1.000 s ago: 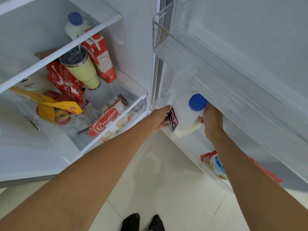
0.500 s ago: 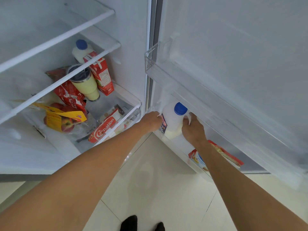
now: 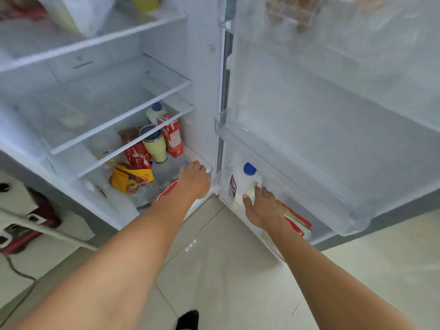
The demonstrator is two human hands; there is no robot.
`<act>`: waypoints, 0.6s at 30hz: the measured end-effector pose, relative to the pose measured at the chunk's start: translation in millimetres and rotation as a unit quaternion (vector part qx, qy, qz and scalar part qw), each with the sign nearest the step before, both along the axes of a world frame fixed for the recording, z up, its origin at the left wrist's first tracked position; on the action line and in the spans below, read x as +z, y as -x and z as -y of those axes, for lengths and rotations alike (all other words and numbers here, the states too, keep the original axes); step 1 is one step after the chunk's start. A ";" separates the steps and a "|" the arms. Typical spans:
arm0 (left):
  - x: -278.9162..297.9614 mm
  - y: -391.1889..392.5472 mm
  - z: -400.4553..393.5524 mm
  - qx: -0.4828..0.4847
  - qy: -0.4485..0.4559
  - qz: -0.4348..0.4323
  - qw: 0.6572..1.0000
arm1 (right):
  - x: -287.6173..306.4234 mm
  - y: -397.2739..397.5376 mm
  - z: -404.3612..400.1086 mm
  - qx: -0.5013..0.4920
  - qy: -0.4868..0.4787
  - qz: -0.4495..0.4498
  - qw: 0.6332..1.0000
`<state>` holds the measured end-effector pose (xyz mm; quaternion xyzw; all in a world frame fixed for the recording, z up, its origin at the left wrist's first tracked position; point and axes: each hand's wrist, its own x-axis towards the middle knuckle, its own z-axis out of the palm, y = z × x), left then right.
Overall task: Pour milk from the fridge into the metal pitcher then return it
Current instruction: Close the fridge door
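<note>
The milk jug (image 3: 242,184) stands upright in the lowest door bin (image 3: 333,225) of the open fridge, at the bin's hinge end, its blue cap (image 3: 249,168) on. The right hand (image 3: 260,206) is at the jug's lower side, nearer the camera: its fingers (image 3: 258,190) curl onto the jug and the thumb (image 3: 246,198) presses the front, so it grips the jug. Just beyond that hand from the jug, a red and yellow packet (image 3: 296,222) lies in the same bin.

The left hand (image 3: 194,179) is on the other side of the jug, across the hinge gap, resting on the front rim of the crisper drawer (image 3: 202,163) at the fridge's bottom. Its fingers bend over the rim's edge; whether they clasp it or only lie on it cannot be told.

Left of the jug, inside the fridge, stand a red carton (image 3: 173,136), a pale tumbler (image 3: 154,145) with a dark lid, and a second blue-capped bottle (image 3: 156,113) behind them. A bag of apples (image 3: 129,181) with a yellow tag lies lower, farther left of the jug.
</note>
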<state>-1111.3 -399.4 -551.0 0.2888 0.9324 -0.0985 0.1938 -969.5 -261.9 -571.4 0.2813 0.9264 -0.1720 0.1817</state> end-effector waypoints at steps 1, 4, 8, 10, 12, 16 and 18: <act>14.0 -10.7 6.4 0.013 -0.009 -0.002 1.000 | 13.2 -7.7 4.7 0.012 -0.003 -0.005 1.000; 63.3 -47.3 22.5 0.047 -0.039 0.000 0.998 | 59.1 -35.9 17.2 0.058 -0.017 -0.017 0.998; 137.2 -91.5 37.8 0.083 -0.080 -0.012 0.993 | 130.0 -77.1 25.1 0.100 -0.053 -0.035 0.993; 176.2 -109.9 45.0 0.093 -0.088 -0.033 0.991 | 169.0 -94.7 27.3 0.107 -0.067 -0.050 0.991; 213.6 -124.3 52.0 0.097 -0.099 -0.052 0.989 | 204.8 -107.1 28.7 0.109 -0.074 -0.074 0.989; 281.8 -144.3 60.6 0.091 -0.088 -0.093 0.988 | 270.3 -119.3 27.0 0.117 -0.093 -0.119 0.982; 312.0 -151.0 63.8 0.094 -0.091 -0.110 0.985 | 304.3 -122.3 26.2 0.119 -0.107 -0.141 0.977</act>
